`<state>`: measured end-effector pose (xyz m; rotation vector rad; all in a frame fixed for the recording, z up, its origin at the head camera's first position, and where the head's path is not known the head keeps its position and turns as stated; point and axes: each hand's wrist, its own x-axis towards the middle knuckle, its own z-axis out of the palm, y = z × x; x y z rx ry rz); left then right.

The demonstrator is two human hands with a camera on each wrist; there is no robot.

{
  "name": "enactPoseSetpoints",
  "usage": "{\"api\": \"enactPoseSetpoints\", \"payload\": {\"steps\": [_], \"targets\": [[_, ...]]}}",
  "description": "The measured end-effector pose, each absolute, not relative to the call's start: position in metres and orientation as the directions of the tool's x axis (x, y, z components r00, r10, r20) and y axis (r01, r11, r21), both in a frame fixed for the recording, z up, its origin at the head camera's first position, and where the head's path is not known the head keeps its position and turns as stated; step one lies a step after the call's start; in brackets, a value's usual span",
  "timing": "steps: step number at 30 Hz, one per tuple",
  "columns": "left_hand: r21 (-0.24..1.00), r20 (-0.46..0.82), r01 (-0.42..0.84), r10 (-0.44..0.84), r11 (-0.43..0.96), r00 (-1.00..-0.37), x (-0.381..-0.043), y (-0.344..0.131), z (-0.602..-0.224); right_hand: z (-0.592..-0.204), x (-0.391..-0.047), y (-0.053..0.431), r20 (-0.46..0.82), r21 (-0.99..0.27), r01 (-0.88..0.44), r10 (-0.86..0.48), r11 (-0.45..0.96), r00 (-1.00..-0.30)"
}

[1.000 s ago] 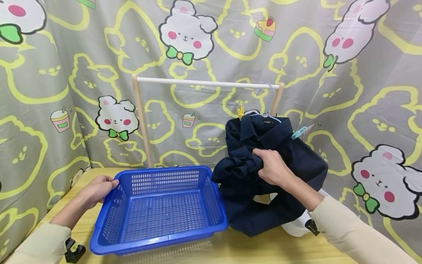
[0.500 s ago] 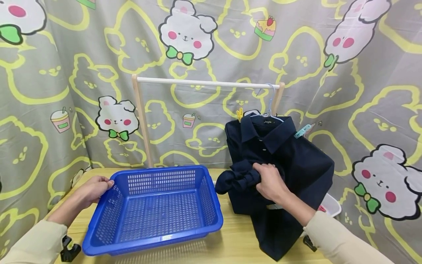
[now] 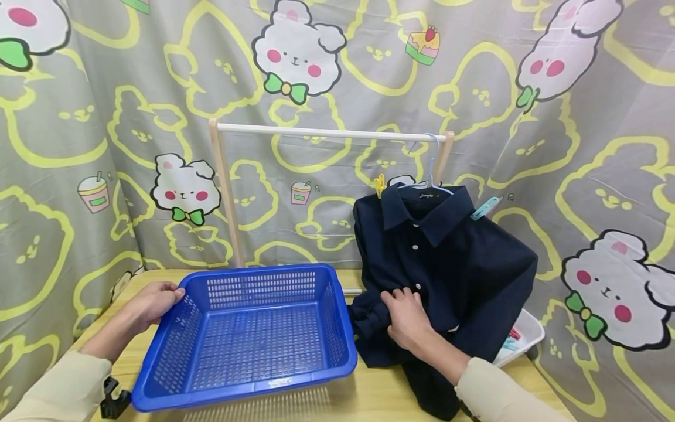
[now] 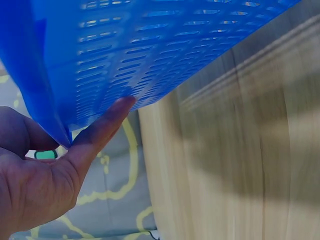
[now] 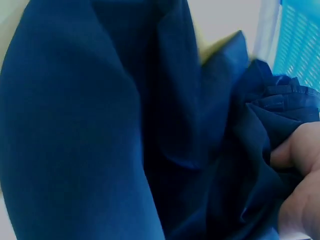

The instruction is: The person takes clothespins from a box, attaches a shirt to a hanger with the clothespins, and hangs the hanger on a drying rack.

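My left hand (image 3: pixel 157 302) grips the left rim of a blue plastic laundry basket (image 3: pixel 237 391). In the left wrist view its thumb and fingers lie on either side of the rim, and the basket's slotted wall (image 4: pixel 125 55) is above the wood. No items lie inside the basket. A dark navy button-up shirt (image 3: pixel 448 258) hangs on a light blue hanger (image 3: pixel 430 181). My right hand (image 3: pixel 408 319) pinches bunched cloth at the shirt's lower left, close to the basket's right side. The right wrist view shows gathered folds (image 5: pixel 250 130) at the thumb.
A rack with a white rail (image 3: pixel 327 133) and wooden posts stands at the back. Yellow (image 3: pixel 379 185) and light blue (image 3: pixel 486 208) clothespins sit at the shirt's shoulders. Behind the shirt, a white tray (image 3: pixel 532 331) holds clothespins. A patterned curtain surrounds the wooden table (image 3: pixel 369 401).
My right hand has moved down and slightly left with the bunched cloth. The shirt front now hangs more open to view, and the white tray shows more. The basket has shifted slightly left.
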<state>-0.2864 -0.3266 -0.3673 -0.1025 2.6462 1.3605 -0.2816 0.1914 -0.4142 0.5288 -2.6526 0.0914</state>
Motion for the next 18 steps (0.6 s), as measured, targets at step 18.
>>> {"api": "enactPoseSetpoints", "payload": {"steps": [18], "targets": [[0.820, -0.179, -0.112, 0.064, 0.561, -0.982, -0.294, -0.306, -0.370, -0.425, -0.258, 0.178, -0.002, -0.054, -0.296, -0.297, 0.954, -0.955]]}}
